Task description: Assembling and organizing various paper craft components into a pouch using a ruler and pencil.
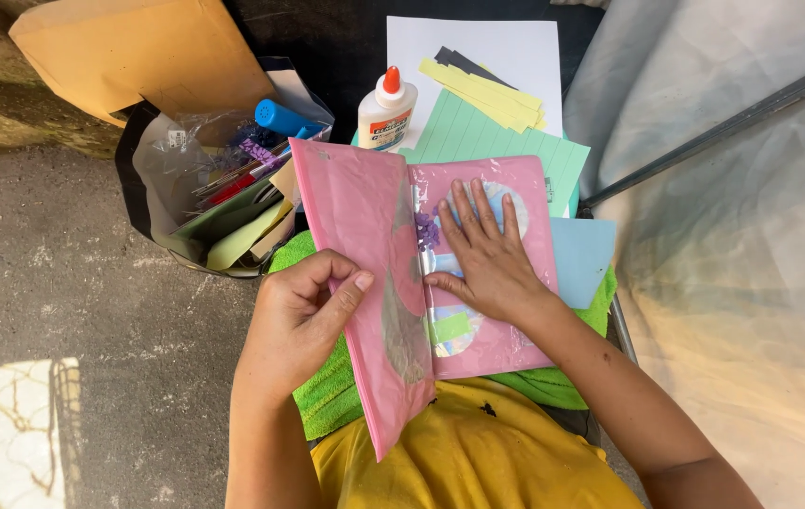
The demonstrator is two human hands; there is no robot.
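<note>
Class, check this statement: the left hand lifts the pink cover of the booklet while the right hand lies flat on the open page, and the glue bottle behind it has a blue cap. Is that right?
Not quite. In the head view the glue bottle has an orange cap, not blue. The rest holds: the left hand lifts the pink cover while the right hand lies flat on the open page.

Single head-worn view, looking steeply down over the person's own chest and lap. Close range: both forearms enter from the bottom edge, concrete floor (63,283) at left.
</note>
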